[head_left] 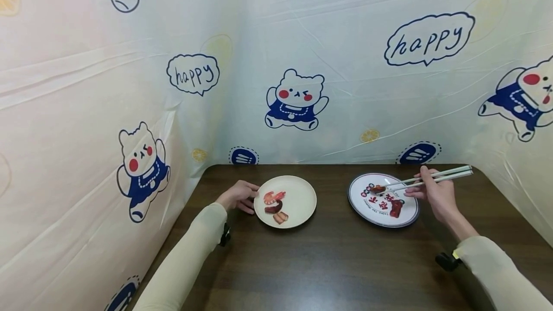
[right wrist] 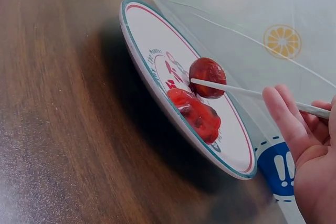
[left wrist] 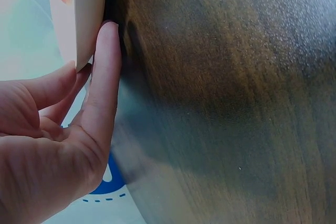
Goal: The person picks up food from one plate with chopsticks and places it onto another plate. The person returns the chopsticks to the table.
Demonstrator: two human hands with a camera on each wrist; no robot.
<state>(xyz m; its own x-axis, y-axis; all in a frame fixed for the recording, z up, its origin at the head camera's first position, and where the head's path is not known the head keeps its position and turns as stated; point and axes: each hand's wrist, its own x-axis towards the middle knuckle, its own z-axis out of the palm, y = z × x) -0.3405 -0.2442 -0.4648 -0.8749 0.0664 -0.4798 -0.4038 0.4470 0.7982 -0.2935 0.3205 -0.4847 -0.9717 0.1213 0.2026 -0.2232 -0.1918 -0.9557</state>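
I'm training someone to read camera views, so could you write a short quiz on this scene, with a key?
1. Count: how many pieces of food are on or just over the printed plate?
2. True or false: the left hand is touching the printed plate.
3. Multiple choice: the chopsticks in the right hand have their tips at (a) the tabletop, (b) the round brown piece, (c) the left hand.

Key:
1. Two: the round brown piece and the red piece.
2. False; it holds the rim of the plain plate.
3. b
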